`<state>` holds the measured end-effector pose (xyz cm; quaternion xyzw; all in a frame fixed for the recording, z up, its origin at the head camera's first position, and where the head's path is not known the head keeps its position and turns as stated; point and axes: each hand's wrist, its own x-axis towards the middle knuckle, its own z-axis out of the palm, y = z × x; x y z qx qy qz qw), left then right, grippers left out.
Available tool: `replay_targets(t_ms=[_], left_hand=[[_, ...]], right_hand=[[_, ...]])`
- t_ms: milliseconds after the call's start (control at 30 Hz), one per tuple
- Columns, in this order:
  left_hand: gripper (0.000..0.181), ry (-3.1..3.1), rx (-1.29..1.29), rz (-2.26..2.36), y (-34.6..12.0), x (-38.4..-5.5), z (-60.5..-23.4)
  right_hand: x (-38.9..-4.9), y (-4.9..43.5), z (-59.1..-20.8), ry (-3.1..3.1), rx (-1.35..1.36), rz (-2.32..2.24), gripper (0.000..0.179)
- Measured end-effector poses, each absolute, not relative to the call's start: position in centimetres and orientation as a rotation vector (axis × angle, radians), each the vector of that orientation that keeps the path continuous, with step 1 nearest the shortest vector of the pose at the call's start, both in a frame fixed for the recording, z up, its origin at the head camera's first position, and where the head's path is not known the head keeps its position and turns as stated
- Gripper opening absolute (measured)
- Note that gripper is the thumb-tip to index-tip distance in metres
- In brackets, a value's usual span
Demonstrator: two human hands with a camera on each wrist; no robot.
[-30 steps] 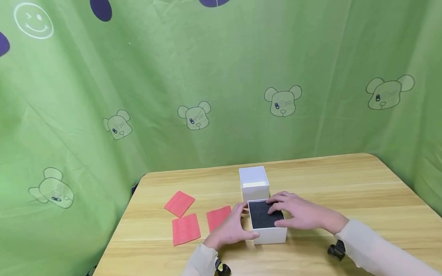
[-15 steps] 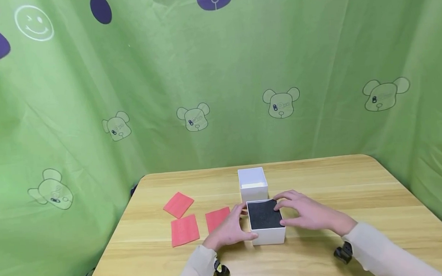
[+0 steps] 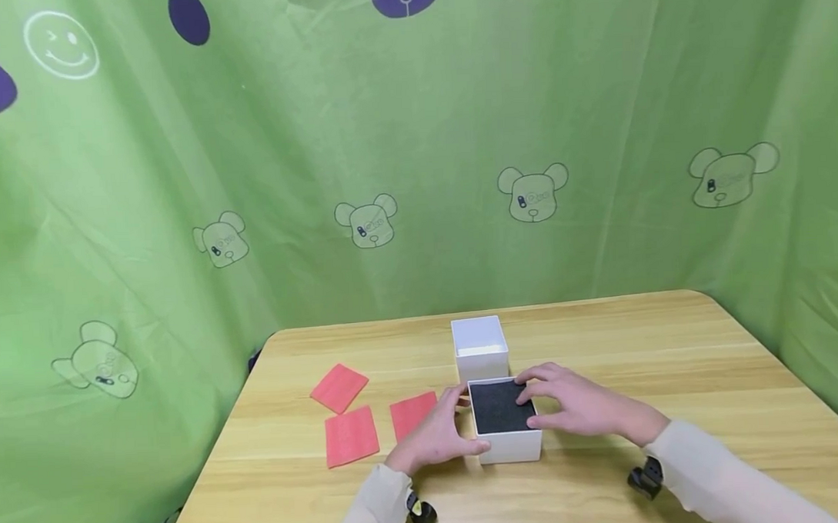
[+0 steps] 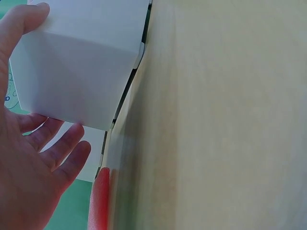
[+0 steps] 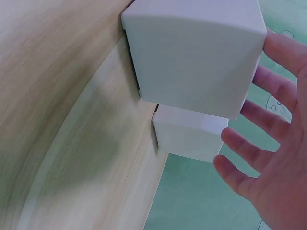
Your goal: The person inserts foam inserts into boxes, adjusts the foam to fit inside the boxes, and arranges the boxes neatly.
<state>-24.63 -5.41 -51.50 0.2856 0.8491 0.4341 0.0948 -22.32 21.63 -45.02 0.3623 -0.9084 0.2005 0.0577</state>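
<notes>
Filled with a black square pad [image 3: 497, 411], an open white box [image 3: 510, 448] stands on the table. My left hand [image 3: 435, 436] grips this box at its left, thumb on the front face and fingers at the back corner. The left wrist view shows that thumb and the fingertips against the white walls [image 4: 72, 79]. My right hand [image 3: 578, 404] has its relaxed, spread fingers on the pad and rim at the right side. In the right wrist view its fingers [image 5: 273, 81] reach over the box's upper edge, holding nothing.
A second open white box [image 3: 482, 365] stands right behind the first. Red square sheets lie to the left: one at the back [image 3: 339, 387], one in front [image 3: 352, 436], and one [image 3: 412, 414] partly behind my left hand. A green curtain [image 3: 447, 268] hangs beyond the wooden table [image 3: 636, 338].
My right hand has shifted from further over the black pad towards the box's right edge, then slightly back inward. My left hand keeps its hold on the box.
</notes>
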Motion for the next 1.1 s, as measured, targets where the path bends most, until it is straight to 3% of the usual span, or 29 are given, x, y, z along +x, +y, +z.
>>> replay_targets(t_ms=[1100], left_hand=[[0.096, 2.510, 0.850, 1.285, -5.51, -24.60, -51.21]], right_hand=[[-22.42, 21.45, -44.51, -2.778, 1.074, 0.592, 0.019]])
